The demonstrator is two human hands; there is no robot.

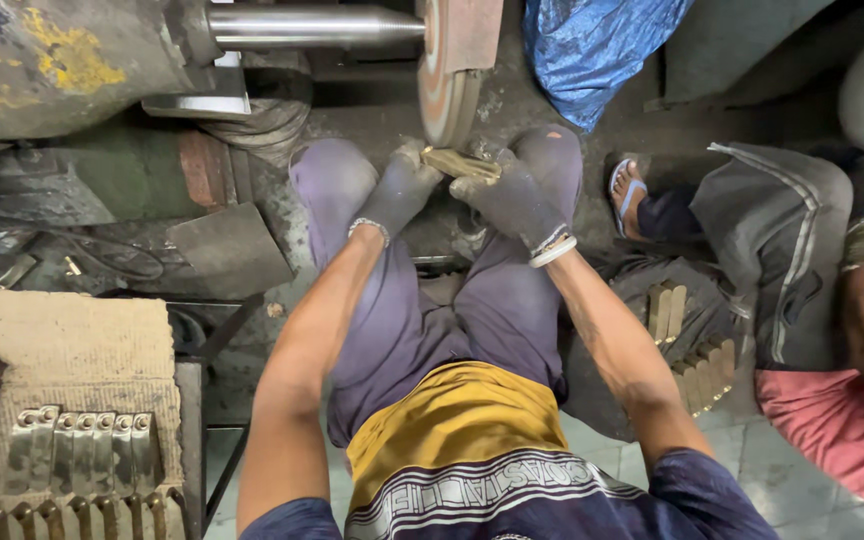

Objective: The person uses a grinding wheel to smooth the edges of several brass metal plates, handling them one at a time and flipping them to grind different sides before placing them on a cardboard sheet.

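Both hands wear dirty gloves. The left hand (399, 190) and the right hand (512, 203) pinch a small brass piece (460, 163) between them, right by the round wheel (447, 75), above the person's knees.

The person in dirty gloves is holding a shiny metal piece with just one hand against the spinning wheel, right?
Not quite. In the head view both hands grip it: the left hand and the right hand hold the metal piece together. The rest fits: both gloves are dirty, and the piece sits right by the wheel.
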